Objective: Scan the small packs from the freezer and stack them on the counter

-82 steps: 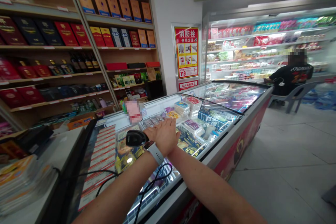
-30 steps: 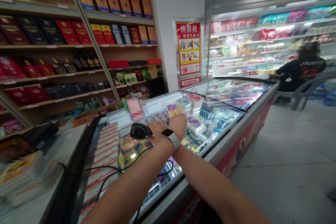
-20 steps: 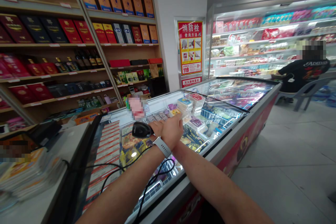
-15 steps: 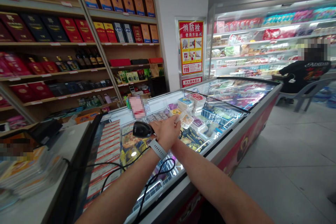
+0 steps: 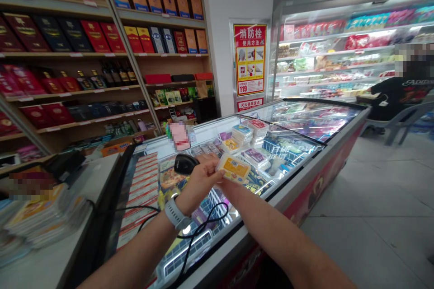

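Observation:
My forearms cross over the glass-topped freezer. My left hand (image 5: 200, 183), with a grey watch on its wrist, pinches the near-left edge of a flat clear package (image 5: 234, 168) with a yellow label, face up. Reaching beneath it, my right hand (image 5: 207, 159) is closed round a black handheld scanner (image 5: 185, 164); its fingers are partly hidden behind my left hand. The scanner's head points left. Just beyond the package, stacks of similar flat packs with blue (image 5: 242, 133), red (image 5: 257, 126) and purple (image 5: 255, 157) labels stand on the glass.
A black cable (image 5: 203, 226) loops over the freezer (image 5: 294, 207). More packs (image 5: 40, 216) are stacked on the counter at left. A pixelated pink item (image 5: 179, 135) stands at the freezer's back edge. Shelves of boxes line the back, and a person (image 5: 403, 88) sits at right.
My left hand has drawn back to the lower left, and the package has turned so its yellow label shows broadly. More of my right hand shows. The view has shifted slightly.

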The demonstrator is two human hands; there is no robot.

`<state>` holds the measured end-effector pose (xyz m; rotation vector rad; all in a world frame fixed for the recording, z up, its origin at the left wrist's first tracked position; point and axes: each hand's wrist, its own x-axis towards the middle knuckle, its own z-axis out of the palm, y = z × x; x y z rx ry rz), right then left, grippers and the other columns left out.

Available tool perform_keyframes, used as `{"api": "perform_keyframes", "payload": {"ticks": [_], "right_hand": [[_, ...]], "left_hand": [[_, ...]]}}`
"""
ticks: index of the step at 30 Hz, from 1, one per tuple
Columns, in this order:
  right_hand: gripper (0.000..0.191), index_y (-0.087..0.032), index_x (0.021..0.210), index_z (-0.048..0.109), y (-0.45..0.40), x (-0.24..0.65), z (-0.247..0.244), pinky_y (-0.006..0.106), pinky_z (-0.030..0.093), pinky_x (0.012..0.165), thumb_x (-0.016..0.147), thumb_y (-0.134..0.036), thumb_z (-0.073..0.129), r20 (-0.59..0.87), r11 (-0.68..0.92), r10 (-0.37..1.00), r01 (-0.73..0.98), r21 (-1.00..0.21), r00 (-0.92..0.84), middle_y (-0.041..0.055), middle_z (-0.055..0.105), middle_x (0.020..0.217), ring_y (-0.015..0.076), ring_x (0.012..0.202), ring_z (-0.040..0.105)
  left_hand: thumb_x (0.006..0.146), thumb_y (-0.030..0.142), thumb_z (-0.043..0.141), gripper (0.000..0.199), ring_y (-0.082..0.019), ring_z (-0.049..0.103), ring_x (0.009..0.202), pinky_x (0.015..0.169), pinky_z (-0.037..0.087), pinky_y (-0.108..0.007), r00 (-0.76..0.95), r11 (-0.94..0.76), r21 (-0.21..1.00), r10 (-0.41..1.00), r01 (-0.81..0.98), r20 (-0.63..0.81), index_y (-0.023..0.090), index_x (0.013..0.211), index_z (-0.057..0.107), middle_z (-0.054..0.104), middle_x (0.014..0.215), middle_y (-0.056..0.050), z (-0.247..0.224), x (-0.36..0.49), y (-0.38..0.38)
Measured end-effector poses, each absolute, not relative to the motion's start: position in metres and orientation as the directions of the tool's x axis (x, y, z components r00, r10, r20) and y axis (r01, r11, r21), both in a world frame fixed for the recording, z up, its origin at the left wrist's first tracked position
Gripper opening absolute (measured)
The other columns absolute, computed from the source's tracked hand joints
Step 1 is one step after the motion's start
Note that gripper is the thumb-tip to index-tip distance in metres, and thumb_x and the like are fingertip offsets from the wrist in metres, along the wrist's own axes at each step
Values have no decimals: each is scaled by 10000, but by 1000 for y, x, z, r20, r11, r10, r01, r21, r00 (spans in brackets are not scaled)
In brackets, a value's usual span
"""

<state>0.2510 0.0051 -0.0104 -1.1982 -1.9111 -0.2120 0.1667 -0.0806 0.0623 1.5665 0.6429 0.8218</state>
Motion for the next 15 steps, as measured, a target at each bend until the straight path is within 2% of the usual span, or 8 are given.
{"api": "perform_keyframes", "payload": {"ticks": [4,9,15], "right_hand": [[159,-156,1012,624,12,260,-9,364,467,877,904,-269,593,623,560,707,802,-206,-334,42,664,960,180,926,616],[254,-165,1096,585,10,263,0,347,393,919,853,-234,606,583,548,734,811,-206,-348,68,665,1043,206,1009,590],[309,-180,1083,574,-6,264,7,360,420,891,776,-204,609,653,558,710,776,-293,-264,70,647,1027,231,976,579]], "left_hand": [[736,324,752,384,-199,675,880,803,518,-300,609,-55,997,790,-49,73,135,1059,666,722,1002,-90,56,140,-88],[757,306,732,355,-209,668,923,862,507,-323,599,13,999,801,-47,18,144,1066,671,715,1032,-93,47,111,-91],[743,341,722,395,-232,659,911,799,504,-318,496,0,1000,868,24,-12,127,1072,673,714,984,-108,43,80,-89]]}}
